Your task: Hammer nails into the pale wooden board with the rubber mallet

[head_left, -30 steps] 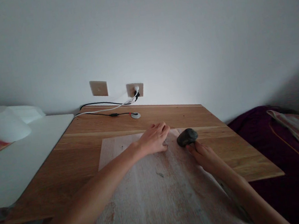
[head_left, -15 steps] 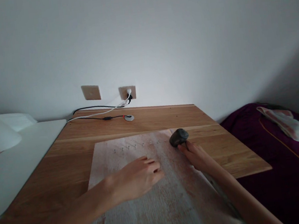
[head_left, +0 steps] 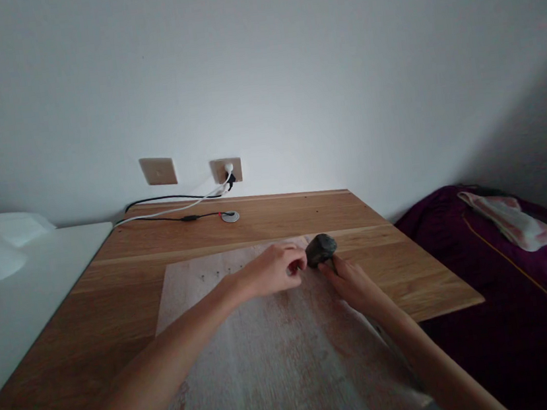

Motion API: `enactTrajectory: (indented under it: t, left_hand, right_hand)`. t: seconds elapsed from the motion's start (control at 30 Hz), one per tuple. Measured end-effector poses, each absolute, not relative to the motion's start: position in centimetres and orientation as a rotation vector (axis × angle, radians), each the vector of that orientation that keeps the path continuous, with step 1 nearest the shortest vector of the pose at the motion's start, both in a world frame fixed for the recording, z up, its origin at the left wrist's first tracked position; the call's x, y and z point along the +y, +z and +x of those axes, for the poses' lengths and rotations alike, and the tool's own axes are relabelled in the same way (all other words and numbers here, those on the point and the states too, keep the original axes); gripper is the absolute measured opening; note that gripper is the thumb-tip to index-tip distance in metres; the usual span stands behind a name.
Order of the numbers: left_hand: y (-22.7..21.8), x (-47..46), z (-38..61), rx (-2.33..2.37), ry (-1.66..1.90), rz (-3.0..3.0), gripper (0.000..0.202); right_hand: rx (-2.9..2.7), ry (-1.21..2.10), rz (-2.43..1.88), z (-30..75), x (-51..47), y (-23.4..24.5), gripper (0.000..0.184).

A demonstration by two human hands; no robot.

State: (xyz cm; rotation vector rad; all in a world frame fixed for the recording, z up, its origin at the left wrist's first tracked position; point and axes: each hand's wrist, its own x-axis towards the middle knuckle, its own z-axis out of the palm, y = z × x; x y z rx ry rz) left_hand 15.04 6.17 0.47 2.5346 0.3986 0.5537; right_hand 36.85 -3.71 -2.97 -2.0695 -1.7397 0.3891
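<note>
My right hand (head_left: 356, 284) is wrapped round the handle of a hammer (head_left: 321, 249), whose thick dark head rests at or just above the far right part of a pale whitewashed board (head_left: 272, 358). Just left of the hammer head, my left hand (head_left: 281, 270) is closed in a pinch over the board's far part; what its fingers hold, if anything, is too small to make out. Several small nails (head_left: 217, 275) stand in a row near the board's far edge. My left hand and forearm hide part of that row.
The board lies on a brown wooden table (head_left: 133, 322). Black and white cables (head_left: 169, 211) run along its back to a wall socket (head_left: 227, 171). A white surface (head_left: 62, 271) adjoins at left. Purple bedding (head_left: 457, 235) with a striped cloth (head_left: 509, 219) lies at right.
My left hand has moved forward and right, up beside the hammer head, and its fingers have drawn into a pinch. My right hand still holds the hammer in about the same place. The view has shifted slightly.
</note>
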Motion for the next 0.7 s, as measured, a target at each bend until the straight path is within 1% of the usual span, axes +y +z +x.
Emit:
enactTrajectory:
  t: [0.17,0.4,0.7]
  left_hand:
    - [-0.1,8.6,17.3,0.638,0.708,2.59,0.018]
    - [-1.5,9.2,17.2,0.754,0.596,2.629,0.017]
    - [-1.8,9.0,17.5,0.755,0.584,2.625,0.02]
  right_hand:
    - [-1.76,0.381,-2.067,36.9,-3.7,-3.1,0.022]
    - [-1.75,0.389,-2.071,36.8,-3.6,-2.9,0.023]
    - [-1.745,0.382,-2.078,36.4,-3.8,-2.4,0.021]
